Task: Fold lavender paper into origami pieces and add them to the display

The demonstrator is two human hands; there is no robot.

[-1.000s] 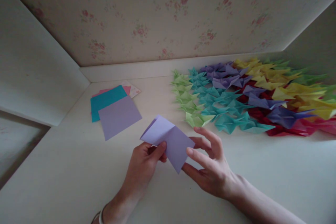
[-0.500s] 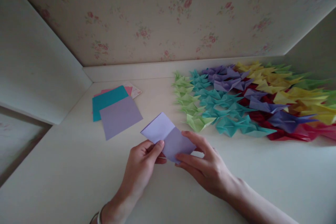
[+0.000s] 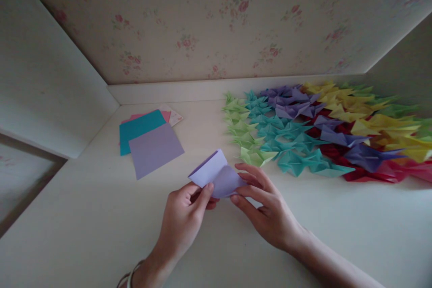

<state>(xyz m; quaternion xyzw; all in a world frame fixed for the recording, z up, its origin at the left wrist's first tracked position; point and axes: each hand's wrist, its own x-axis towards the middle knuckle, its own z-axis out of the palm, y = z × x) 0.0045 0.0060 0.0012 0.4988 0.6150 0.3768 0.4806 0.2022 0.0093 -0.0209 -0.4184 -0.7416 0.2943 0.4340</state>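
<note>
A folded lilac paper (image 3: 216, 174) is held just above the cream desk (image 3: 84, 216) in front of me. My left hand (image 3: 184, 218) pinches its near left edge between thumb and fingers. My right hand (image 3: 266, 209) grips its right side, with the fingers curled over the fold and the lower flap tucked under. The paper's far half stands up at an angle.
A small stack of flat sheets (image 3: 148, 141), lilac over teal and pink, lies at the left. Several folded paper figures (image 3: 317, 135) in green, teal, purple, red and yellow fill the right. A floral wall (image 3: 216, 31) closes the back.
The lower flap of the lilac paper has been folded up and under, so the sheet looks shorter. Both hands have drawn closer together on it.
</note>
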